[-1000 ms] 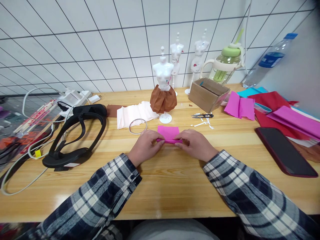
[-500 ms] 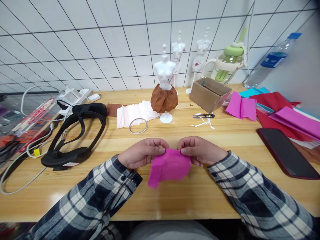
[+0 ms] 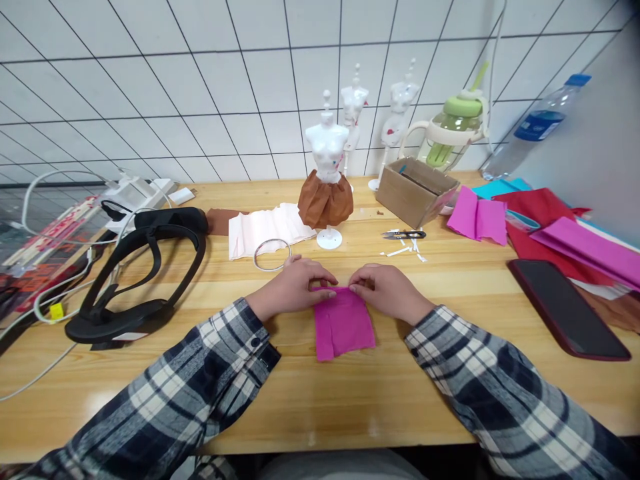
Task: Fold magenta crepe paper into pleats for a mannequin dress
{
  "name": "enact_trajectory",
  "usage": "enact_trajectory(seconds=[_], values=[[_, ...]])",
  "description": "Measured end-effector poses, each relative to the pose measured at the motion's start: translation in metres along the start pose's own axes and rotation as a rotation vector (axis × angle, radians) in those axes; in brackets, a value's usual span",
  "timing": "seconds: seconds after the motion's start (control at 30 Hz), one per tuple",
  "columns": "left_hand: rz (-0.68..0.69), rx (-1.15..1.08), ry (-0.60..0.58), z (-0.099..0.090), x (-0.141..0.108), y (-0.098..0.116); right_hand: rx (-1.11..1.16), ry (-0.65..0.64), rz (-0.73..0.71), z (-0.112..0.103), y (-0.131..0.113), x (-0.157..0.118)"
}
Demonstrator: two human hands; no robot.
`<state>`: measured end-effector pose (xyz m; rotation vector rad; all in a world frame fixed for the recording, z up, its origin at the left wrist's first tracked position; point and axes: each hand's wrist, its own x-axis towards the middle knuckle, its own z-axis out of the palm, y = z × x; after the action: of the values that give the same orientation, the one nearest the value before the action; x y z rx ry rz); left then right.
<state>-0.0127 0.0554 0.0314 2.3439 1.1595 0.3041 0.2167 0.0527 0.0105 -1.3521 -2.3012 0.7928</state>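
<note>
A magenta piece of crepe-like material (image 3: pixel 346 328) lies nearly flat on the wooden table. At its top left edge, my left hand (image 3: pixel 295 287) pinches it between thumb and fingers. My right hand (image 3: pixel 387 291) grips the top right edge with thumb and fingertips. Just beyond my hands stands a small white mannequin (image 3: pixel 327 143) wearing a gathered brown skirt (image 3: pixel 326 200). A metal ring (image 3: pixel 272 255) lies beside my left hand, partly over a pale pink strip (image 3: pixel 263 230).
Black thread snips (image 3: pixel 407 235) lie among white scraps, near a cardboard box (image 3: pixel 416 193). On the right are a phone (image 3: pixel 567 308) and coloured sheets (image 3: pixel 479 217). A black headset (image 3: pixel 145 273) and cables sit left. Two more mannequins, a green-lidded jug (image 3: pixel 453 130) and a bottle (image 3: pixel 540 127) stand behind.
The magenta piece has come down from my raised hands and now lies flatter on the table. Both hands have turned palm-down, still holding its top edge. The view has shifted slightly.
</note>
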Motion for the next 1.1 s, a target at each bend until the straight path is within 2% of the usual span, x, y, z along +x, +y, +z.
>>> enact_trajectory(seconds=[0.27, 0.43, 0.57, 0.77, 0.93, 1.1], values=[[-0.047, 0.036, 0.049, 0.003, -0.005, 0.0, 0.026, 0.013, -0.023, 0.003, 0.007, 0.001], [-0.095, 0.015, 0.064, 0.0, -0.007, 0.003, 0.062, 0.034, -0.108, 0.003, 0.008, 0.001], [-0.024, 0.052, 0.043, 0.001, -0.009, 0.006, 0.091, 0.066, -0.16, 0.003, 0.005, -0.001], [0.043, 0.153, 0.075, 0.003, -0.013, 0.005, 0.064, 0.045, -0.13, 0.004, 0.005, -0.002], [0.06, 0.26, 0.095, 0.002, -0.017, 0.006, 0.018, 0.051, -0.143, 0.004, 0.004, -0.002], [0.057, 0.217, 0.113, 0.004, -0.017, 0.008, -0.021, 0.043, -0.173, 0.004, 0.006, -0.001]])
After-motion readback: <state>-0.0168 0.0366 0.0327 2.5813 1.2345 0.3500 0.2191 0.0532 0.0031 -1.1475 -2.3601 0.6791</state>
